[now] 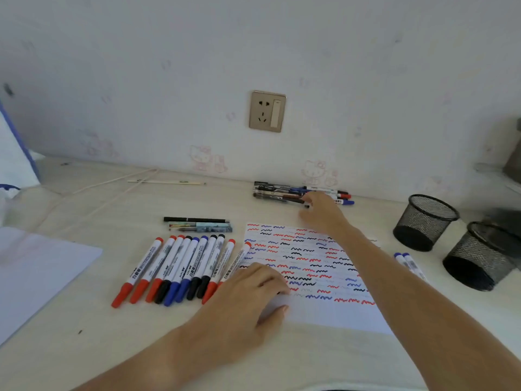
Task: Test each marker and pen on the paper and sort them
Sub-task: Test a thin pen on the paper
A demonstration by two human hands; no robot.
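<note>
A white paper (pixel 324 311) covered in red, blue and black squiggles lies mid-table. My left hand (pixel 248 294) presses flat on its lower left corner. My right hand (pixel 321 210) reaches to the far pile of pens and markers (pixel 279 193) by the wall, fingers touching the pile; whether it grips one is hidden. A row of several red, black and blue whiteboard markers (pixel 180 266) lies left of the paper. Three pens (pixel 200 224) lie behind that row. Two blue-capped markers (pixel 407 262) lie right of my right forearm.
Two black mesh pen cups (pixel 425 221) (pixel 479 258) stand at the right. A blank sheet (pixel 36 272) lies at the left edge. A cable and a thin stick (pixel 166 182) run along the back. A wall socket (pixel 267 111) sits above.
</note>
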